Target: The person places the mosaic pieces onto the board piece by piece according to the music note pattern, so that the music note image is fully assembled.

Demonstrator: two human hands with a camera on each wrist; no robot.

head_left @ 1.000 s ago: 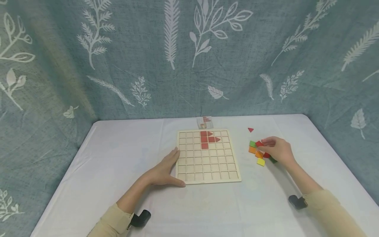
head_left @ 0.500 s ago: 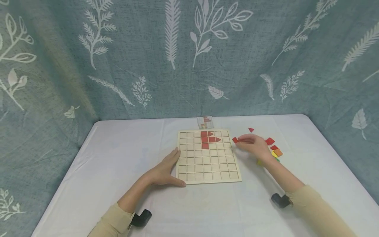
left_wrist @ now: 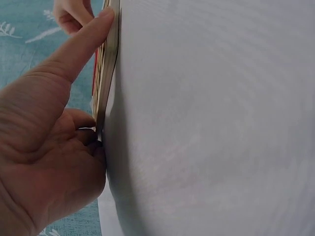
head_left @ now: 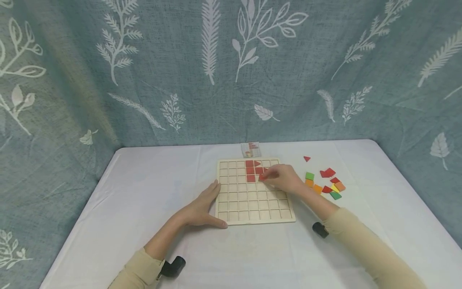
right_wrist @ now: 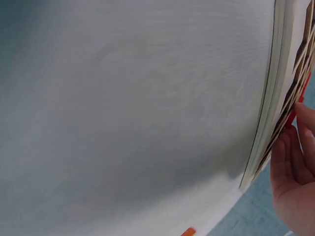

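A square wooden grid board (head_left: 249, 206) lies on the white table. Several red tiles (head_left: 250, 170), squares and triangles, fill cells near its far edge. My left hand (head_left: 200, 208) rests against the board's left side, fingers on the left edge and thumb at the near left corner; the left wrist view shows the thumb (left_wrist: 86, 42) stretched along the edge. My right hand (head_left: 285, 179) pinches a red tile (head_left: 261, 178) over a cell right of the lowest red square. That hand partly covers the tile and a red triangle; the tile's full shape is hidden.
Right of the board lie loose red, green (head_left: 309, 176), orange (head_left: 317, 189) and yellow tiles, some overlapping. A lone red triangle (head_left: 306, 159) sits farther back. Behind the board lies a small picture card (head_left: 250, 149). A patterned blue-green curtain (head_left: 216, 100) hangs beyond the table.
My right hand has moved left from the loose tiles to the board, carrying a red tile. The loose pile has come into fuller view. My left hand has stayed on the board's edge.
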